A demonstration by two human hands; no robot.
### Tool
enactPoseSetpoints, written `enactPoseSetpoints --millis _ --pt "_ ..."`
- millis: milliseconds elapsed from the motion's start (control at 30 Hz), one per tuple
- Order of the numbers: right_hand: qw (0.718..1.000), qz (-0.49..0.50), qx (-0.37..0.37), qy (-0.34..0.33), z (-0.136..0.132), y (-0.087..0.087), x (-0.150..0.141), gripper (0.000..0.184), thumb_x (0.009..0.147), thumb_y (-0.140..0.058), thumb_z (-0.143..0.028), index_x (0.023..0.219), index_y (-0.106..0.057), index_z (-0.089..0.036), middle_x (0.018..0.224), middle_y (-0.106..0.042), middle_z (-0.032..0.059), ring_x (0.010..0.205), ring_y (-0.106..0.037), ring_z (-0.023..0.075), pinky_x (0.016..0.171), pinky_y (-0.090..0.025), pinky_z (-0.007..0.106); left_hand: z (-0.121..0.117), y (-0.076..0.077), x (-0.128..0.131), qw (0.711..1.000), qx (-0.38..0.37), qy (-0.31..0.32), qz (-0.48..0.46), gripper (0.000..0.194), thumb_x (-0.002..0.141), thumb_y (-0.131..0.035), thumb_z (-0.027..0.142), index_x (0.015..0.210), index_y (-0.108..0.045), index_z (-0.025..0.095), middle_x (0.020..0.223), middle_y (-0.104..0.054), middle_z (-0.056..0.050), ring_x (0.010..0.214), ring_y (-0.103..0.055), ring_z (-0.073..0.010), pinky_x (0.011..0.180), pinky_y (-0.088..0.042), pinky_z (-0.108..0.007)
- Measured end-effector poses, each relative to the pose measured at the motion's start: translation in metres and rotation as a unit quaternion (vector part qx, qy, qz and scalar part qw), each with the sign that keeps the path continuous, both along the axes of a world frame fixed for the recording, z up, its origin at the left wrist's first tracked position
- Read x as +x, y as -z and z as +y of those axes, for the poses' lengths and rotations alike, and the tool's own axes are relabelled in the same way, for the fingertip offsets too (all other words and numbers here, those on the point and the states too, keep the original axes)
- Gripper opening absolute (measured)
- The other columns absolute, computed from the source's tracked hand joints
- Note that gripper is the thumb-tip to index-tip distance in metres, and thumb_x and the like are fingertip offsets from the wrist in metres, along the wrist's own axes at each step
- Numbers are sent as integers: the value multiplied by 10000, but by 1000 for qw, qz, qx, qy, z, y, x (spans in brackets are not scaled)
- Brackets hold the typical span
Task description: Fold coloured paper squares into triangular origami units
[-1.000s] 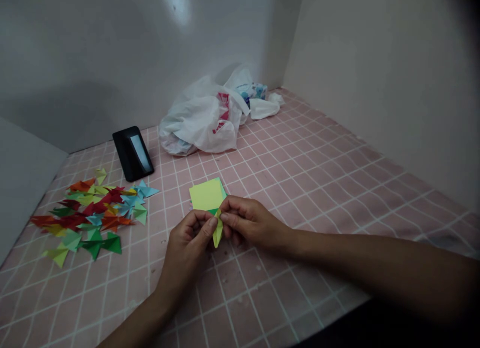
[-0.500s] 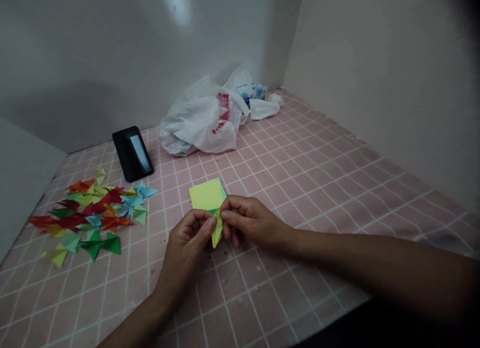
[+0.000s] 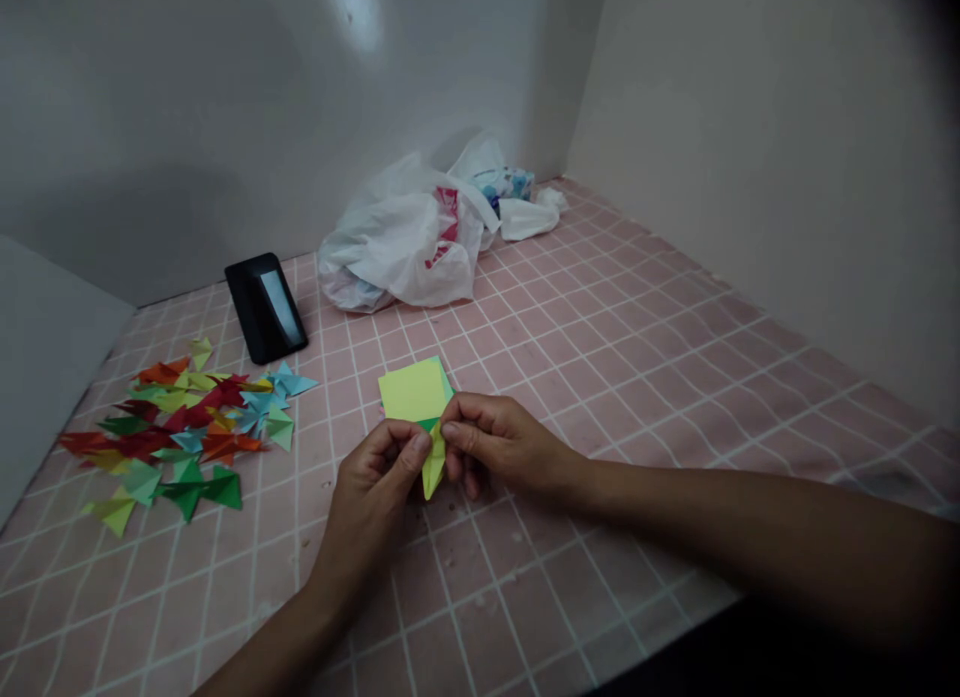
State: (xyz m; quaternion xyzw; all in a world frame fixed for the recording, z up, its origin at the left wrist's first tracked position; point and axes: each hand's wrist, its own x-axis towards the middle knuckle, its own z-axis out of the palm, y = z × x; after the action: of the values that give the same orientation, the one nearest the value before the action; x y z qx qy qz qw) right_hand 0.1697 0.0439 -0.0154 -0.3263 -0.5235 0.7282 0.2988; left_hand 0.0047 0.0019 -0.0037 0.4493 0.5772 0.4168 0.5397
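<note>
A small folded piece of yellow origami paper [image 3: 433, 467] is pinched between both hands, its narrow pointed end hanging toward me. My left hand [image 3: 384, 472] grips its left edge between thumb and forefinger. On the opposite edge my right hand [image 3: 491, 442] pinches it the same way, with the other fingers curled beneath. Just beyond the fingertips lies a stack of square paper [image 3: 412, 389], yellow on top with green sheets showing at its edges. The hands partly cover the near side of the stack and the upper part of the folded piece.
Several folded paper pieces [image 3: 187, 427] in red, green, blue, orange and yellow are heaped at the left. A black phone [image 3: 262, 307] lies behind them. White plastic bags [image 3: 405, 232] rest against the back wall. A pink checked cloth [image 3: 600, 327] covers the table; walls enclose it.
Almost nothing has moved. Both hands keep their pinch, and the folded paper's lower tip has shifted very slightly toward me.
</note>
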Motion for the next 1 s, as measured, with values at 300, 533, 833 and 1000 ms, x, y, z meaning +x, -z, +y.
enactPoseSetpoints --millis 300,533,833,1000 --pt "999 -9 32 4 0 1 -1 172 957 -493 -248 803 -514 -176 623 -593 -42 441 -531 56 418 -415 161 -2 0 0 1000 -1 3 1 226 852 -663 396 775 -619 187 680 -597 21 607 -499 -111 567 -403 -221" --pt "997 -47 64 22 -1 -1 -1 174 937 -509 -256 779 -518 -182 593 -581 -48 433 -524 59 410 -413 161 -1 3 1 999 -21 -2 -29 251 820 -698 423 789 -626 185 691 -634 5 596 -543 -123 553 -408 -230" --pt "996 -50 69 26 -3 3 -1 164 931 -521 -253 783 -515 -181 600 -587 -37 441 -543 69 408 -432 171 -1 1 -1 1000 -15 4 5 230 826 -692 395 794 -652 171 708 -642 -6 624 -543 -127 574 -409 -237" --pt "996 -49 66 27 -3 3 -1 162 929 -526 -247 782 -519 -179 598 -593 -35 440 -550 68 406 -435 164 -2 2 -1 1000 -6 7 2 219 838 -688 395 804 -650 183 714 -635 1 629 -543 -127 582 -416 -239"
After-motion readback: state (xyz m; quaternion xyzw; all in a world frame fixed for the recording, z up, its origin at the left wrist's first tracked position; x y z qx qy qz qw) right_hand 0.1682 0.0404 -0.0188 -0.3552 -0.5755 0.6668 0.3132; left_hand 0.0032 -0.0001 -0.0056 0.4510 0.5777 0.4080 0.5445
